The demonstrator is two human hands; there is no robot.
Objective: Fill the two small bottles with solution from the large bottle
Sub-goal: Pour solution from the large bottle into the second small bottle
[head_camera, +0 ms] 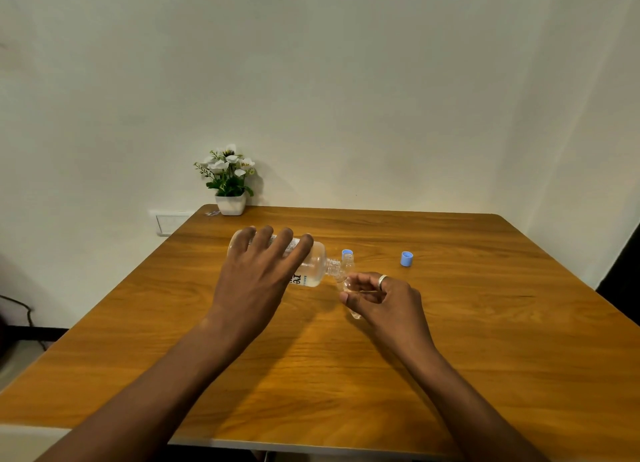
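My left hand [263, 271] grips the large clear bottle [313, 266], which is tipped on its side above the wooden table [346, 375], its open neck pointing right. My right hand [384, 299] holds a small clear bottle [349, 288], tilted, its mouth right at the large bottle's neck. A second small bottle [348, 258] with a blue cap stands upright just behind the two necks. A loose blue cap [406, 258] lies on the table to the right. My right hand hides most of the held small bottle.
A white pot of white flowers [230, 184] stands at the table's far left corner against the wall. A wall socket [169, 223] sits left of the table. A dark cable [20, 309] runs along the floor at the left.
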